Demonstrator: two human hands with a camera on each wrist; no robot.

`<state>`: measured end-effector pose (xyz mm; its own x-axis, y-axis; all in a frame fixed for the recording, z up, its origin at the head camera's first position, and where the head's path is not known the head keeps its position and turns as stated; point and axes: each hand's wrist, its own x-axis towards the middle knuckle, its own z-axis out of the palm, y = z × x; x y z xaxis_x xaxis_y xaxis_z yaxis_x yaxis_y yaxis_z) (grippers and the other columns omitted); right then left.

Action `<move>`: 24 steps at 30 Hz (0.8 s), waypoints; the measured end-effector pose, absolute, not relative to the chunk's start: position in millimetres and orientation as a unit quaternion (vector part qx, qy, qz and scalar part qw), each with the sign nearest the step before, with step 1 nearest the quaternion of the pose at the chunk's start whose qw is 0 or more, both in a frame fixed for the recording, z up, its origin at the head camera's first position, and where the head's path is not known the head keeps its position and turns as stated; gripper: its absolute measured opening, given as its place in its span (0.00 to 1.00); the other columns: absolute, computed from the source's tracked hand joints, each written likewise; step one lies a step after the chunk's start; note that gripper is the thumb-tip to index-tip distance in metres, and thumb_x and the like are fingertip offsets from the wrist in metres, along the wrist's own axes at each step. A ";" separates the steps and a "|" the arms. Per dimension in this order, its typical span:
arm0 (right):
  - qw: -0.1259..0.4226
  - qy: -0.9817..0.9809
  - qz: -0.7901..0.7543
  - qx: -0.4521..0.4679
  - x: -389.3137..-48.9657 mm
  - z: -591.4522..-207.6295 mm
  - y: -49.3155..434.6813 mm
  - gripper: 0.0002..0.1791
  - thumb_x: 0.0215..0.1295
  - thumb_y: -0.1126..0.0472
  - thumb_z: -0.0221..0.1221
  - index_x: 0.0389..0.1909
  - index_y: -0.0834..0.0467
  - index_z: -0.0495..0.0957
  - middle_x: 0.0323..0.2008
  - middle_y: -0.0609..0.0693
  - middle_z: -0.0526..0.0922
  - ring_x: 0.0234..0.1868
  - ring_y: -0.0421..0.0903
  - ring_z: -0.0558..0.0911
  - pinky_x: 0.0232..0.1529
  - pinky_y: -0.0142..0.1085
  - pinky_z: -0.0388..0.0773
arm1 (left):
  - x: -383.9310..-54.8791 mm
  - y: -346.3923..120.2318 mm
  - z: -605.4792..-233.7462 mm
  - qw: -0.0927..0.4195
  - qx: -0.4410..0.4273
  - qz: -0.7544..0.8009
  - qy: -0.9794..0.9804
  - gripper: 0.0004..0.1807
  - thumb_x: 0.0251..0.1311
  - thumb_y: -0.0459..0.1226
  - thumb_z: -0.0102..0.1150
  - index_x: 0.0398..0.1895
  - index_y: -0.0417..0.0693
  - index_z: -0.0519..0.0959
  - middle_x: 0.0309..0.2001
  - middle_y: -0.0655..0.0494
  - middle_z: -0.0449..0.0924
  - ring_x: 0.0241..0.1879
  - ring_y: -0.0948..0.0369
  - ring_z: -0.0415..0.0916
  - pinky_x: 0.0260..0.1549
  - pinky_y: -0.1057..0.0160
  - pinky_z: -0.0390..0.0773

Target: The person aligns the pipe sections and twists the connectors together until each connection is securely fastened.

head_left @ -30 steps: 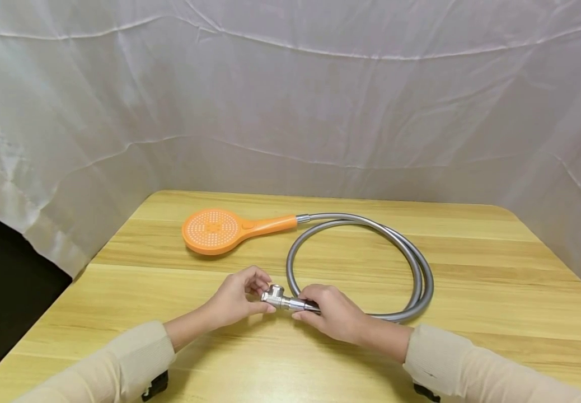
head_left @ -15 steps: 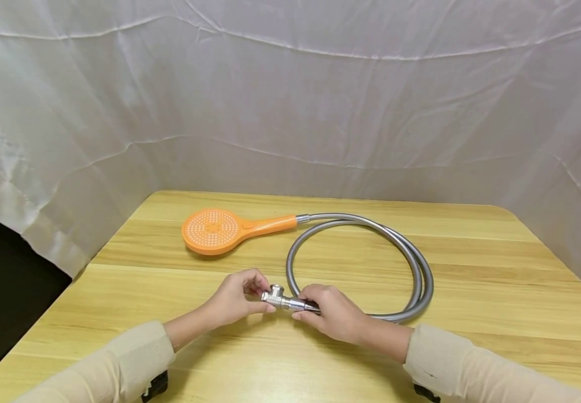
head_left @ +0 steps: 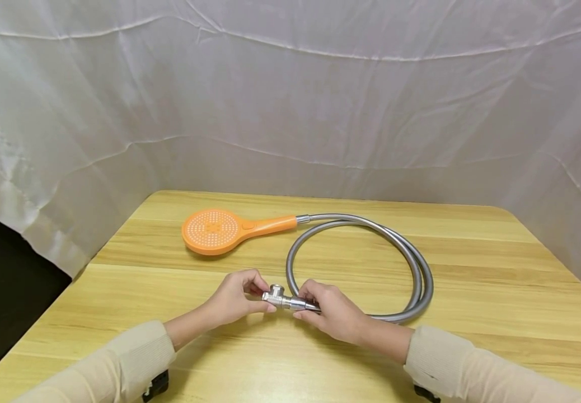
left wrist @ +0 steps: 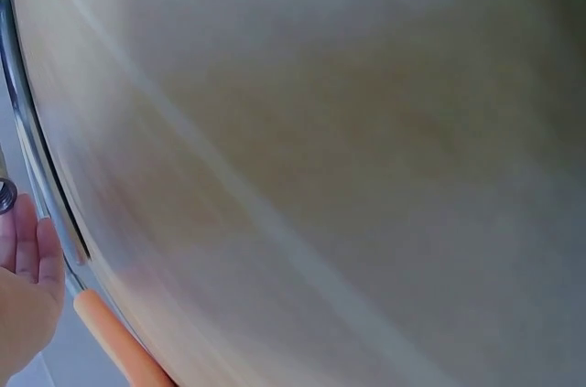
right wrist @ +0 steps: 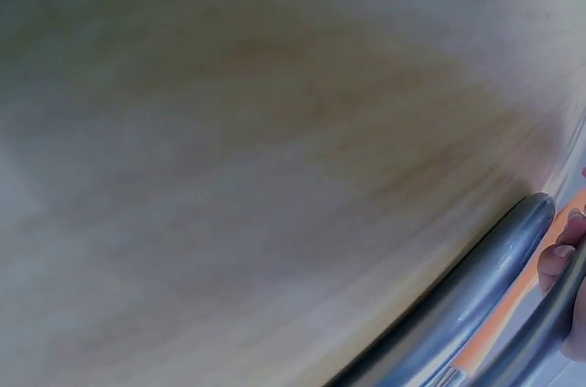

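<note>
My left hand pinches a silver T-shaped pipe fitting between thumb and fingers, low over the front middle of the table. Its side outlet points away from me. End to end with the fitting sits the chrome connector of a grey shower hose. My right hand grips that connector, its thumb and fingers around the hose end. In the left wrist view, the left hand and a dark threaded opening show at the edge. The right wrist view catches the right hand beside the hose.
An orange shower head lies face up behind the left hand, joined to the hose's other end. Behind my right hand the hose lies in a loop on the wooden table. A pale cloth curtain surrounds the table's back and sides.
The fingers of my left hand have drawn closer around the fitting. My right fingers have shifted slightly on the connector. The shower head and hose loop stay where they were.
</note>
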<state>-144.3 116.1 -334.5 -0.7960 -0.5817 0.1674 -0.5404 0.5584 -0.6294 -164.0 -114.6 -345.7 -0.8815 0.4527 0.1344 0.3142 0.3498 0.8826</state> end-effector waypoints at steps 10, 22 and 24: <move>0.028 0.886 -0.340 -0.315 -143.2 -335.2 115.4 0.09 0.57 0.58 0.63 0.31 0.56 0.73 0.22 0.41 0.74 0.20 0.30 0.67 0.19 0.24 0.71 | -164.3 -115.9 -346.0 0.071 0.238 0.517 0.820 0.14 0.43 0.31 0.71 0.30 0.37 0.76 0.33 0.47 0.80 0.31 0.64 0.76 0.35 0.71 0.80; 0.017 0.889 -0.330 -0.318 -143.1 -333.9 114.4 0.07 0.59 0.56 0.61 0.27 0.54 0.77 0.21 0.39 0.73 0.20 0.30 0.65 0.19 0.23 0.67 | -162.9 -115.9 -345.2 0.076 0.240 0.519 0.817 0.13 0.43 0.31 0.71 0.30 0.37 0.75 0.34 0.46 0.81 0.32 0.64 0.77 0.35 0.72 0.80; 0.017 0.889 -0.329 -0.319 -143.3 -334.1 114.3 0.07 0.60 0.55 0.61 0.27 0.54 0.77 0.21 0.39 0.72 0.20 0.29 0.65 0.19 0.23 0.67 | -162.8 -115.9 -345.1 0.077 0.240 0.518 0.817 0.13 0.43 0.31 0.71 0.30 0.37 0.75 0.34 0.46 0.81 0.32 0.64 0.77 0.35 0.72 0.80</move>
<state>-143.3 114.3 -334.1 -0.7959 -0.5780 0.1802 -0.5563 0.5805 -0.5946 -162.8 -115.9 -345.1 -0.8726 0.4725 0.1235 0.3132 0.3474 0.8839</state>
